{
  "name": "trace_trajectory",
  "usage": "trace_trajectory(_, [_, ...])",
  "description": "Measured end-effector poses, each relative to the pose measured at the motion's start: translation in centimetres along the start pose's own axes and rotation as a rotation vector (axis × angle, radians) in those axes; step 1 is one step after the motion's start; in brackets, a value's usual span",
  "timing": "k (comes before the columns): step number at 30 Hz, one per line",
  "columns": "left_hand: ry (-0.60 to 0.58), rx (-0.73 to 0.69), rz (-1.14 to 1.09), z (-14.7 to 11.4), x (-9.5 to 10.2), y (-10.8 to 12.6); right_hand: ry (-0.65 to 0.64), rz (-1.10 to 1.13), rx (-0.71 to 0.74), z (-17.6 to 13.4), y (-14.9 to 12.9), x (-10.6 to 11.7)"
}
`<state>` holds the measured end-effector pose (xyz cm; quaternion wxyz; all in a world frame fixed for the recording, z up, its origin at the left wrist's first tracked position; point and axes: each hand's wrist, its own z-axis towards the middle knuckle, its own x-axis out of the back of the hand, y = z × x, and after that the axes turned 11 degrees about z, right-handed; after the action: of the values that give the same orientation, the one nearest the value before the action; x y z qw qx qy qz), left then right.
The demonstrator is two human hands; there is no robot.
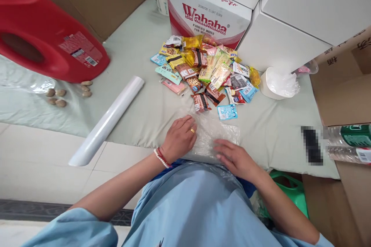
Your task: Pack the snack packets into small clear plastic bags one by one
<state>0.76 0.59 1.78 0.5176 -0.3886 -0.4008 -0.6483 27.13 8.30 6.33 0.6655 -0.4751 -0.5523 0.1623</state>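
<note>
"Just on your side of the snack pile, the head view shows you a wrinkled piece of clear plastic on the pale green cloth. What about the hands?"

"Both are at that plastic, nearer you than the pile. Your left hand, with a gold ring on it, is at the plastic's left side, its fingers bent and close together. I cannot tell whether they pinch it, as you hide the tips from the camera."

"And the other one?"

"Your right hand is over the plastic's right side, its fingers loosely stretched out and a little apart. Whether they press down, I cannot tell you."

"What do you have around the pile?"

"Just behind it you have the Wahaha box, and just to its right a white tub with see-through plastic in it. At its near edge lies a blue packet. Left of the pile you have a red jug and some brown nut-like things. Also left of it, but nearer you, a white roll slants past the cloth's near edge."
</note>
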Motion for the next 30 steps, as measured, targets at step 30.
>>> trace_trajectory(30, [-0.137,0.197,-0.082,-2.6,0.1,0.7,0.183,-0.326,-0.394,19.3,-1.2,4.5])
